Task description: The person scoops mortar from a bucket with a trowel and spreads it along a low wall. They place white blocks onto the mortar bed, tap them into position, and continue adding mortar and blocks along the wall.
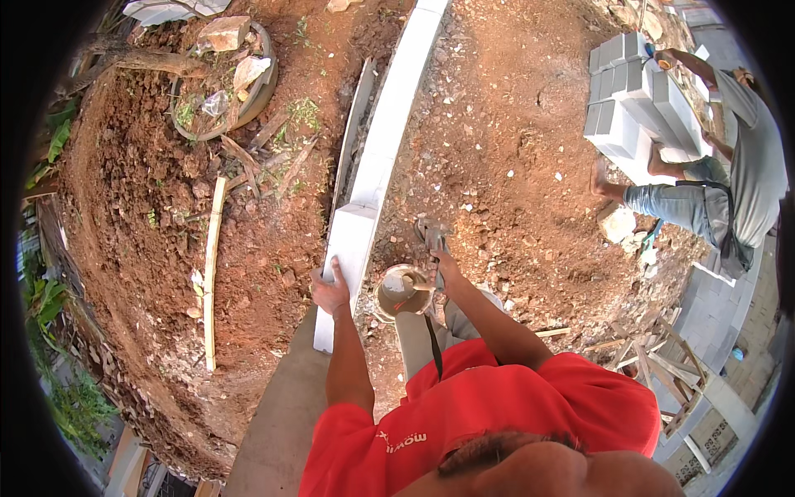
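Note:
My left hand [331, 291] grips the left edge of a white building block [349, 236], its thumb lying along the top. This block stands higher than the long row of white blocks [391, 116] running away beyond it. My right hand [445, 270] is closed round a grey tool [436, 238] with a broad head; its exact kind is unclear. The tool is over the soil, to the right of the wall. Just below it stands a round bucket [383, 308] with grey mortar inside. Something with a wooden handle [423, 284] rests at the bucket's right rim.
A co-worker [749, 141] at the right reaches to a stack of pale blocks [633, 99]. At the upper left, a round tub [263, 93] holds stones. A wooden strip [213, 273] lies on the reddish soil, and scrap timber [662, 364] sits at the lower right.

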The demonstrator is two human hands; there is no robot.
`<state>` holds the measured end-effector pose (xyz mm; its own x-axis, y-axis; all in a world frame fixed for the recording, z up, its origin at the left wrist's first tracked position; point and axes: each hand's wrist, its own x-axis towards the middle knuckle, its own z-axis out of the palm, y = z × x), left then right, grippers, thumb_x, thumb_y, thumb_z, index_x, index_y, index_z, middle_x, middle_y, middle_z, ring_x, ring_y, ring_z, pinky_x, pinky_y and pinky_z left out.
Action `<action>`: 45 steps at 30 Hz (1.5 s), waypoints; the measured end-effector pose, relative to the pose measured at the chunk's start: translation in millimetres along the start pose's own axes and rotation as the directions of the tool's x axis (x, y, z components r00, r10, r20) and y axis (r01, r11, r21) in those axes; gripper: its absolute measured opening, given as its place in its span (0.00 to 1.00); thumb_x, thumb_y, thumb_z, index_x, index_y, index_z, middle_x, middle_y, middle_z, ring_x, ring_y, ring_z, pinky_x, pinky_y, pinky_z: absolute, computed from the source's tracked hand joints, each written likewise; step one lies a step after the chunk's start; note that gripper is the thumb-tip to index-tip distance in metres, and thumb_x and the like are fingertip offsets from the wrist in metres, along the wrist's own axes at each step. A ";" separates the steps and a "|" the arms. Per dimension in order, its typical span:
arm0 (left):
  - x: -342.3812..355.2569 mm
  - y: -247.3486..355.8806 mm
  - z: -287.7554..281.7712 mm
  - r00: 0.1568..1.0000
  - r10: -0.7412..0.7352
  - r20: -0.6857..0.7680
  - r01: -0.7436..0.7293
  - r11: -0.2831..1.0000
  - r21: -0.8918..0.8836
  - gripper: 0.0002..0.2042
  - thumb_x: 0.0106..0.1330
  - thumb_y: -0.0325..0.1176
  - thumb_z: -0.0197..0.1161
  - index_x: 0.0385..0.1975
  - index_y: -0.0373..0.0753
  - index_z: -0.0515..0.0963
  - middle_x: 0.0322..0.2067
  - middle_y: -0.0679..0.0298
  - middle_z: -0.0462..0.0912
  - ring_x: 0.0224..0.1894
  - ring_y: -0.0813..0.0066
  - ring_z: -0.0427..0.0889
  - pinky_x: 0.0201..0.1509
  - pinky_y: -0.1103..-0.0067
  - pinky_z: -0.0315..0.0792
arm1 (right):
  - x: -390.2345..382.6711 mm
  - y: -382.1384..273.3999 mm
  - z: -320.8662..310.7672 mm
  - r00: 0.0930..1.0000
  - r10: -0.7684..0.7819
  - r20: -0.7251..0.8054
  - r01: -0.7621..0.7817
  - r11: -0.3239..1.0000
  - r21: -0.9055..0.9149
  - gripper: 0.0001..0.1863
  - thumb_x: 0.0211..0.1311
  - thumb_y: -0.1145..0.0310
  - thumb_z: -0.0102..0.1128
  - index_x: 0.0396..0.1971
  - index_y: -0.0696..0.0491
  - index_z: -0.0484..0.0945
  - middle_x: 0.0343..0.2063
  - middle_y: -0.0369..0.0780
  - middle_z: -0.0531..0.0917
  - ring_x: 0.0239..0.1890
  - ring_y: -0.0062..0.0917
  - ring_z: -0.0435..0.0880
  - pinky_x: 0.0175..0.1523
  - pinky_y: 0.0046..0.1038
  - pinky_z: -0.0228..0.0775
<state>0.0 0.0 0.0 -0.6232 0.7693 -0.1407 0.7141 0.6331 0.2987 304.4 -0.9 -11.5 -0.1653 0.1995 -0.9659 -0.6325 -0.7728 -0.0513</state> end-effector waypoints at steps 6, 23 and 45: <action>-19.4 8.1 -18.7 0.999 -0.051 0.006 0.051 0.998 -0.031 0.36 0.65 0.73 0.61 0.43 0.39 0.73 0.32 0.46 0.85 0.37 0.41 0.86 0.41 0.51 0.76 | -36.3 24.9 -139.5 0.989 -0.137 -0.051 0.128 0.980 -0.155 0.11 0.74 0.59 0.56 0.29 0.46 0.74 0.16 0.30 0.72 0.12 0.20 0.68 0.17 0.28 0.63; -12.0 -6.0 -10.2 0.958 0.245 -0.147 -0.272 0.938 -0.214 0.26 0.71 0.59 0.64 0.45 0.38 0.78 0.47 0.50 0.81 0.52 0.43 0.80 0.53 0.54 0.74 | -79.4 99.1 -281.5 0.894 -0.388 -0.222 0.216 0.809 -0.546 0.09 0.57 0.71 0.70 0.21 0.59 0.81 0.14 0.37 0.77 0.11 0.21 0.72 0.16 0.29 0.59; -7.9 -20.8 6.2 0.924 0.303 -0.232 -0.361 0.894 -0.267 0.18 0.67 0.47 0.76 0.36 0.35 0.84 0.33 0.59 0.83 0.38 0.68 0.81 0.46 0.72 0.75 | 261.3 -12.3 -187.7 0.864 -0.499 0.067 -0.118 -0.331 -0.936 0.23 0.57 0.56 0.74 0.46 0.58 0.85 0.41 0.50 0.90 0.48 0.44 0.90 0.57 0.42 0.81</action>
<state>-7.9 -18.7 -11.0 -0.4333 0.8831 0.1800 0.7776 0.2654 0.5700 411.1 -52.3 -310.9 0.1218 0.5981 -0.7921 0.9374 -0.3317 -0.1063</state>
